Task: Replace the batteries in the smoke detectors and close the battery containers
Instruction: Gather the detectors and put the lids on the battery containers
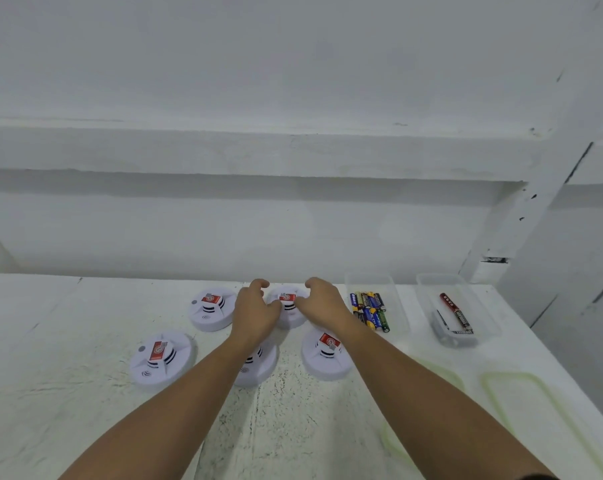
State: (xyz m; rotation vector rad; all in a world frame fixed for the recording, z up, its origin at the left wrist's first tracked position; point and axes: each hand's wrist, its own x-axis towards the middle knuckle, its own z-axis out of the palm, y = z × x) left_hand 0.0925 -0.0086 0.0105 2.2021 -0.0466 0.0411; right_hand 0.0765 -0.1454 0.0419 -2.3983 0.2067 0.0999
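Forearms are being stretched over the table (85, 393) to the far middle smoke detector (288, 301). It is being flanked by the left hand (255, 315) and right hand (322, 303), fingers half curled; actual grip cannot be told. Nothing is showing as done: the white, red-labelled discs are lying unopened, with the batteries (371, 311) binned alongside.

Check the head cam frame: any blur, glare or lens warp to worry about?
Head view: flat, even light and no glare, with only soft shadows under the wall ledge and beside the smoke detectors. Head view: wide-angle stretch on the forearms near the bottom edge. Head view: soft overall, so labels on the batteries are unreadable, and the left hand and right hand look slightly smeared.
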